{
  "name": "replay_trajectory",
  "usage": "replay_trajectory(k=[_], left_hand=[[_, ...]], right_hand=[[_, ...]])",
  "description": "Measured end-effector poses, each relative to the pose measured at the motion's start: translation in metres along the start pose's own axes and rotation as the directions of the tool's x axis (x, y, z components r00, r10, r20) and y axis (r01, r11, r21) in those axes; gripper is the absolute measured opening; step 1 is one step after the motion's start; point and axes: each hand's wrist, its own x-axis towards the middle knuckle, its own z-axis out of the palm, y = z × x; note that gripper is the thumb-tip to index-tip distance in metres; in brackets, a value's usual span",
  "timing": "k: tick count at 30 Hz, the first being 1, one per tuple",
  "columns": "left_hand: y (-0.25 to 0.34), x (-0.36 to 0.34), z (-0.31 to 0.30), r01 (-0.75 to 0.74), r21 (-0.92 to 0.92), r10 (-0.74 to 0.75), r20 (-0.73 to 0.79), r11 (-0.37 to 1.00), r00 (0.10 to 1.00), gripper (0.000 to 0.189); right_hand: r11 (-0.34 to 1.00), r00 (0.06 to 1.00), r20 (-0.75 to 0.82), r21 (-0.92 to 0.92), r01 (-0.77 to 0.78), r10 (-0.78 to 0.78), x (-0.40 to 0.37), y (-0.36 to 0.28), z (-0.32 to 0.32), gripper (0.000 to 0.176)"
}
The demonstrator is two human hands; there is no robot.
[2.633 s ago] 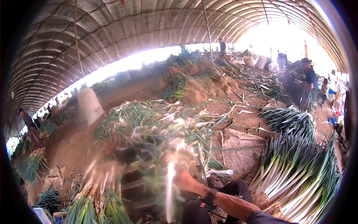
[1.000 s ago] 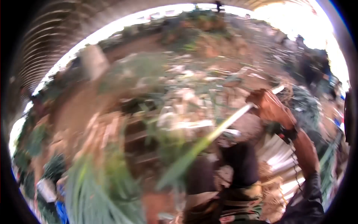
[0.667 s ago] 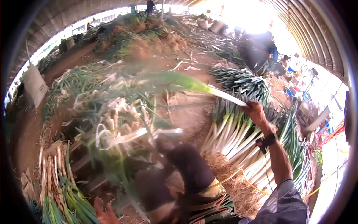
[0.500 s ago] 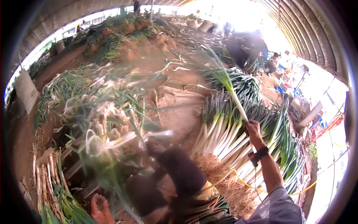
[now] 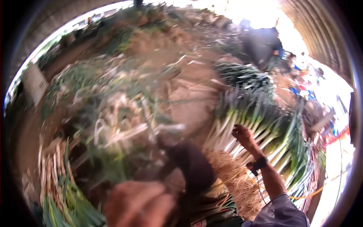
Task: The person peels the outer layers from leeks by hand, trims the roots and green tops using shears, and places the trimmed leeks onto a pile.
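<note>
Over the white stalks of a row of cleaned leeks [image 5: 230, 132] hangs my right hand [image 5: 244, 136], a dark band on its wrist. Its fingers are curled, and no stalk shows clearly in them. My left hand [image 5: 140, 204] is large and blurred at the bottom, near my dark-clad knee [image 5: 191, 166]; its fingers are smeared by motion. To its left lies a bundle of uncleaned leeks [image 5: 56, 166] with brownish stalks. Loose peeled leaves [image 5: 117, 121] are heaped in front of my legs.
A yellow hose [image 5: 310, 195] crosses beside my right forearm. Dark green leek tops [image 5: 245, 77] lie farther back. A pale board [image 5: 34, 84] leans at the left. A dark-clothed person [image 5: 261, 45] is at the upper right.
The leek held upright in my right hand is no longer there, and that hand has moved left and slightly down. My left hand has risen and moved right. The whole view has shifted.
</note>
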Motion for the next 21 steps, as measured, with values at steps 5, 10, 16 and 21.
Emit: replay_trajectory(k=[5,10,16,21], left_hand=[[0.028,0.017,0.005,-0.091,0.029,0.093,-0.093,0.995,0.991,0.021],[0.036,0.003,0.001,-0.036,0.028,0.038,-0.069,0.999,0.997,0.019],[0.036,-0.008,-0.008,0.068,0.021,-0.066,-0.092,0.997,0.994,0.019],[0.046,0.001,-0.015,0.139,-0.007,-0.138,-0.127,0.990,0.982,0.022]], right_hand=[[0.870,0.853,0.188,0.026,0.492,-0.488,-0.021,-0.146,0.039,0.031],[0.515,0.504,0.255,-0.029,0.857,-0.825,-0.033,-0.192,0.083,0.028],[0.459,0.451,0.221,-0.016,0.888,-0.865,-0.042,-0.209,0.105,0.034],[0.480,0.464,0.256,0.000,0.877,-0.848,-0.047,-0.215,0.114,0.033]])
